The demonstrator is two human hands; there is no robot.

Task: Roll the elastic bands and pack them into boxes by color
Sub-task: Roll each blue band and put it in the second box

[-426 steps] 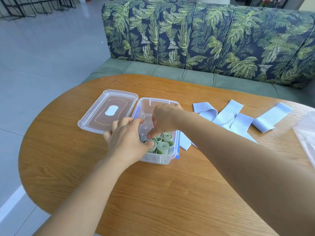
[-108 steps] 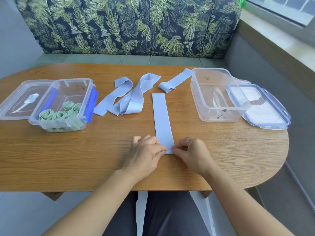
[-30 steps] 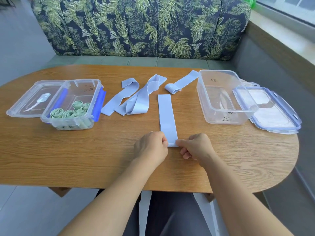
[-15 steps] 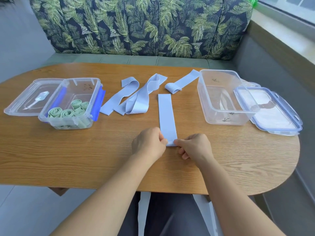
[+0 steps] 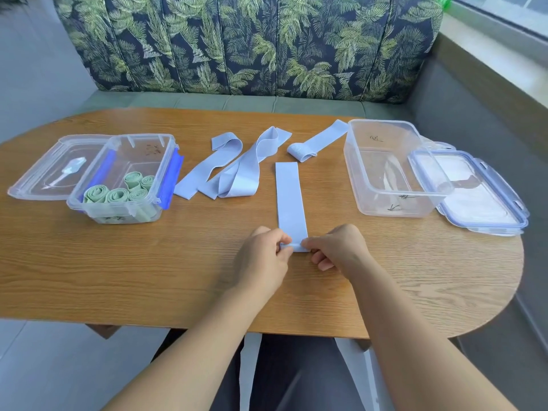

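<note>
Head view: blue band (image 5: 289,200) lies lengthwise away, near end pinched by both hands.

Home living space, palm-print sofa (image 5: 246,46), wooden table (image 5: 118,262), tiled floor (image 5: 35,69)

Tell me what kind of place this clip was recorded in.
Probably a home or café seating nook rather than a workshop or lab: an oval wooden table stands in front of a cushioned bench with palm-leaf upholstery, a window sill runs along the right, and the floor is tiled.
</note>
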